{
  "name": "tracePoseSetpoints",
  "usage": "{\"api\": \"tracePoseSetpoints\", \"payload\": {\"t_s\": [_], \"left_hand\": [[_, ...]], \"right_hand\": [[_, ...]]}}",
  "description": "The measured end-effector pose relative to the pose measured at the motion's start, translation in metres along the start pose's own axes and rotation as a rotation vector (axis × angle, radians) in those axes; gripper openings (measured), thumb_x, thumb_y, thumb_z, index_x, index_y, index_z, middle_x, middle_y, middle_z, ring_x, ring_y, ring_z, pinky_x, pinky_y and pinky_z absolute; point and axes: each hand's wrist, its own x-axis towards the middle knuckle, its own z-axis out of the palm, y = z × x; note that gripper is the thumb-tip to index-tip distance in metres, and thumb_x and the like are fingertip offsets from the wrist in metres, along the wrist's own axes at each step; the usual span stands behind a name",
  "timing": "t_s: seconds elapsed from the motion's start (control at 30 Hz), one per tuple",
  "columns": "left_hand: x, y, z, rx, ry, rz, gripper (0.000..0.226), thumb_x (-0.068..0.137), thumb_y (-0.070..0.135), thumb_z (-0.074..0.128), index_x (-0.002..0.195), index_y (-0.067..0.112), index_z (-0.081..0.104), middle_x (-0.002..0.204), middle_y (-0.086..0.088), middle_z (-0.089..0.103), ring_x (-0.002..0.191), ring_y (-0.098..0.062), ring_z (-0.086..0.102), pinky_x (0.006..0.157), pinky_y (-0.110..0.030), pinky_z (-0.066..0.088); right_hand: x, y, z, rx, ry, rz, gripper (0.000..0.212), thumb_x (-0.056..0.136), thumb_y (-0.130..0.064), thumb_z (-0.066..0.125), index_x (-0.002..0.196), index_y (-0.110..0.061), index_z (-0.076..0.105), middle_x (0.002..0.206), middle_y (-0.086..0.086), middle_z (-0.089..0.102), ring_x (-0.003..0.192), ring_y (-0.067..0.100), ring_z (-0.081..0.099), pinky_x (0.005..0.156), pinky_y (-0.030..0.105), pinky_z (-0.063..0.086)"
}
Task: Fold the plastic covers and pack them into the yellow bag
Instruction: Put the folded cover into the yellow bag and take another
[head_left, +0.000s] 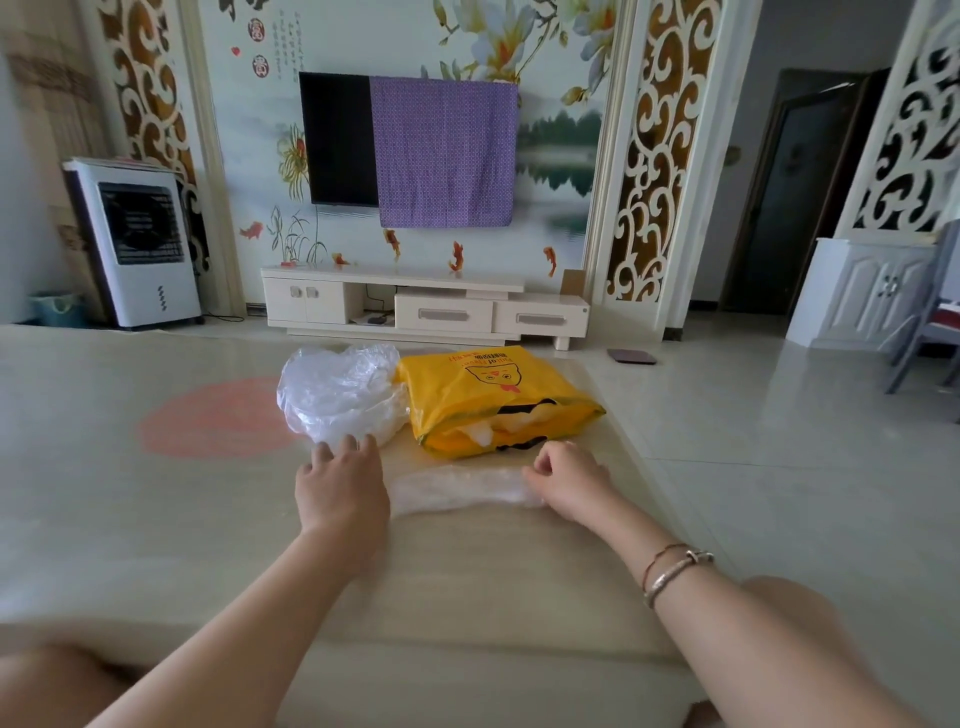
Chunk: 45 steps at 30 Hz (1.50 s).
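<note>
The plastic cover (462, 488) being worked lies flat on the tabletop (156, 519) as a narrow, pale, see-through band, its long axis running left to right across the person's front, between the two hands. It sits just on the near side of the yellow bag (493, 400), whose open mouth faces the person and already shows white plastic inside.

The right hand (569, 480) is at the band's right end, fingers curled and apparently pinching the plastic there; the exact contact is hard to make out because the film is so clear. The left hand (340, 486) lies at the band's left end with fingers straight and spread, pressing flat on the tabletop, its fingertips reaching the near edge of the loose pile of clear covers (337, 397). That pile sits to the left of the yellow bag, touching it.

So the grip is split: the right hand holds one end of the band, the left is open and only pins down. The relation that matters is that the band lies crosswise to the bag's mouth, and the mouth is straight ahead of the band, slightly nearer the right hand. My judgement is that the band wants one more fold along its length, end over end, before it can slide forward into the bag. The right hand is better placed to carry it in.

A television (337, 140) half draped with a purple cloth (444, 156) hangs on the far wall.
</note>
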Motion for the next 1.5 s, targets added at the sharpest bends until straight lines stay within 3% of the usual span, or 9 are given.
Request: {"api": "tracePoseSetpoints", "payload": {"t_s": [0.23, 0.4, 0.57, 0.7, 0.83, 1.03, 1.17, 1.33, 1.5], "left_hand": [[0.002, 0.008, -0.033, -0.925, -0.022, 0.103, 0.017, 0.097, 0.033, 0.054, 0.107, 0.022, 0.061, 0.110, 0.004, 0.060, 0.114, -0.021, 0.048, 0.089, -0.030, 0.041], [-0.014, 0.028, -0.077, -1.501, -0.545, 0.128, 0.049, 0.086, 0.059, 0.047, 0.111, 0.022, 0.067, 0.111, -0.005, 0.071, 0.100, -0.018, 0.066, 0.082, -0.029, 0.051], [-0.037, 0.026, -0.083, -1.480, -0.815, 0.235, 0.033, 0.092, 0.036, 0.057, 0.118, 0.018, 0.066, 0.105, -0.004, 0.073, 0.092, -0.017, 0.069, 0.070, -0.026, 0.054], [-0.031, 0.027, -0.069, -1.519, -0.662, 0.060, 0.025, 0.088, 0.017, 0.067, 0.112, 0.012, 0.067, 0.089, -0.009, 0.067, 0.067, -0.016, 0.063, 0.054, -0.023, 0.051], [-0.023, 0.030, -0.049, -1.623, -0.505, -0.129, 0.030, 0.090, 0.010, 0.063, 0.120, 0.008, 0.059, 0.102, -0.015, 0.065, 0.073, -0.019, 0.065, 0.054, -0.026, 0.053], [-0.020, 0.037, -0.021, -1.713, -0.573, -0.297, 0.041, 0.093, 0.003, 0.057, 0.132, 0.002, 0.044, 0.115, -0.023, 0.061, 0.083, -0.029, 0.066, 0.056, -0.030, 0.058], [-0.031, 0.046, -0.013, -1.451, -0.487, -0.290, 0.042, 0.090, 0.003, 0.060, 0.129, 0.006, 0.044, 0.100, -0.012, 0.062, 0.082, -0.027, 0.065, 0.067, -0.037, 0.056], [-0.031, 0.041, -0.009, -0.969, -0.094, 0.053, 0.043, 0.080, 0.003, 0.068, 0.117, 0.016, 0.053, 0.110, 0.000, 0.051, 0.087, -0.016, 0.054, 0.070, -0.018, 0.040], [-0.036, 0.035, -0.005, -0.940, -0.189, 0.205, 0.026, 0.077, 0.000, 0.066, 0.081, 0.026, 0.063, 0.081, 0.005, 0.068, 0.072, -0.009, 0.052, 0.063, -0.012, 0.040]], "right_hand": [[-0.029, -0.019, -0.057, 1.089, -0.338, -0.117, 0.017, 0.097, -0.019, 0.057, 0.081, -0.018, 0.052, 0.079, -0.002, 0.058, 0.074, 0.011, 0.057, 0.069, 0.027, 0.052], [-0.043, -0.027, -0.095, 1.131, -0.541, -0.251, 0.012, 0.089, -0.026, 0.062, 0.083, -0.019, 0.053, 0.083, 0.001, 0.060, 0.075, 0.014, 0.060, 0.067, 0.026, 0.056], [-0.037, -0.019, -0.101, 1.090, -0.454, -0.210, 0.016, 0.089, -0.030, 0.067, 0.090, -0.016, 0.058, 0.092, 0.007, 0.059, 0.079, 0.018, 0.059, 0.071, 0.030, 0.053], [-0.029, -0.018, -0.081, 1.064, -0.066, -0.052, 0.035, 0.090, -0.033, 0.066, 0.113, -0.010, 0.053, 0.109, 0.010, 0.069, 0.097, 0.023, 0.067, 0.085, 0.037, 0.054], [-0.033, -0.015, -0.056, 0.655, 0.241, -0.306, 0.042, 0.086, -0.019, 0.072, 0.120, -0.015, 0.048, 0.124, -0.003, 0.054, 0.114, 0.008, 0.051, 0.085, 0.005, 0.039], [-0.049, -0.004, -0.012, -0.027, 0.215, -0.818, 0.056, 0.078, -0.021, 0.074, 0.125, -0.025, 0.044, 0.131, -0.003, 0.047, 0.122, 0.016, 0.041, 0.103, 0.028, 0.032], [-0.056, -0.002, -0.004, -0.015, 0.166, -0.814, 0.027, 0.074, -0.006, 0.065, 0.098, -0.017, 0.061, 0.114, 0.001, 0.057, 0.108, 0.023, 0.049, 0.094, 0.037, 0.043], [-0.054, 0.002, 0.002, 0.019, 0.062, -0.723, 0.017, 0.076, -0.005, 0.062, 0.090, -0.015, 0.063, 0.098, -0.005, 0.057, 0.094, 0.016, 0.048, 0.085, 0.033, 0.043], [-0.057, 0.003, 0.001, 0.236, -0.078, -0.549, 0.008, 0.081, -0.009, 0.062, 0.083, -0.017, 0.064, 0.092, -0.007, 0.058, 0.084, 0.002, 0.054, 0.074, 0.016, 0.041]]}}
